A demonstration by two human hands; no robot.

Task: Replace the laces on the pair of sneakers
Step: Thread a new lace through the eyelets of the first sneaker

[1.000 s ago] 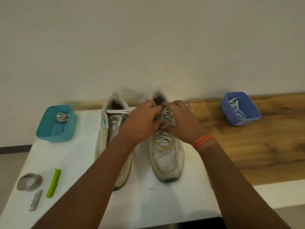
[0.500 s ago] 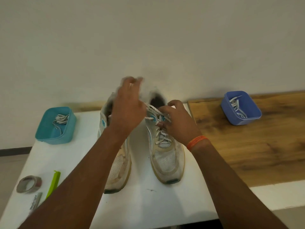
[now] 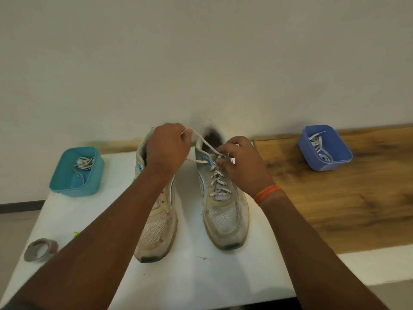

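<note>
the left hand (image 3: 166, 148) pinches the lace (image 3: 202, 139) and holds it taut above the right sneaker (image 3: 220, 189), which stands beside the left sneaker (image 3: 156, 220) on the white table (image 3: 201, 276). the right hand (image 3: 242, 162) pinches the lace at the top eyelets.

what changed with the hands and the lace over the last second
The left hand, which worked close against the right hand at the top eyelets, has drawn up and to the left, pulling a length of lace out taut from the right sneaker. The right hand stayed pinching the lace at the eyelets. Both sneakers, the teal bin and the blue bin kept their places.
</note>
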